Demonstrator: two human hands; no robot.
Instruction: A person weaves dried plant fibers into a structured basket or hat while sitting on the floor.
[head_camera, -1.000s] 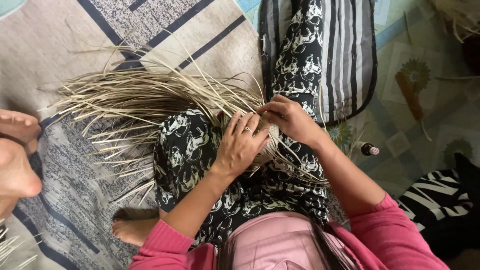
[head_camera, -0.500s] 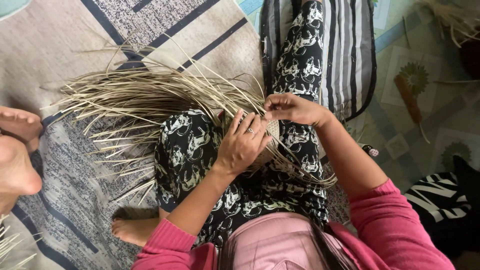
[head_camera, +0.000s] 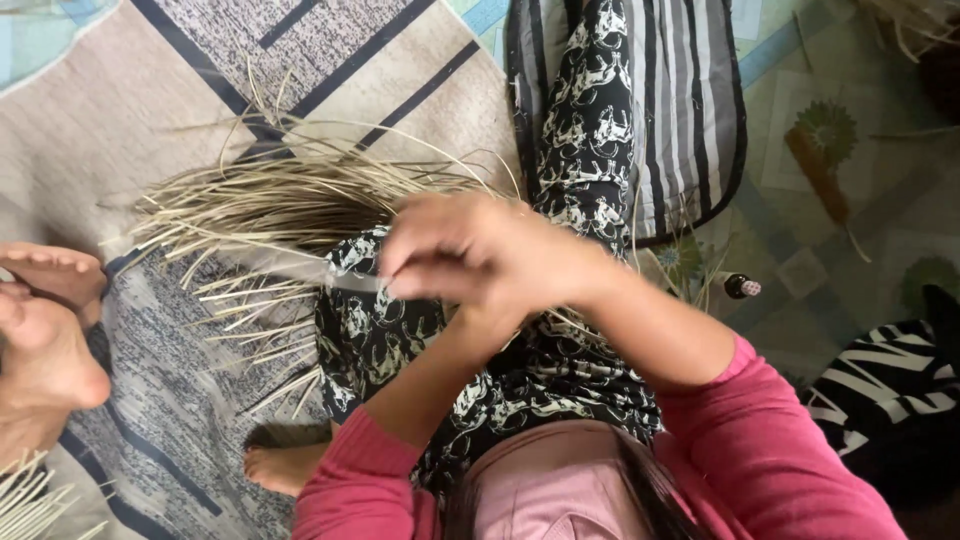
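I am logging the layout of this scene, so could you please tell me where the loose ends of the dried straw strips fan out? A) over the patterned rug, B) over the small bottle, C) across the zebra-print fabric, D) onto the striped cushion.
A: the dried straw strips spread from the person's lap out across the patterned rug, clear of the other things.

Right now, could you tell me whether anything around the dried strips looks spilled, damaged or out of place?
Nothing looks spilled or damaged. The dried strips fan loosely across the rug. A small dark bottle lies on its side on the floor. Both hands are motion-blurred, so their grip is unclear.
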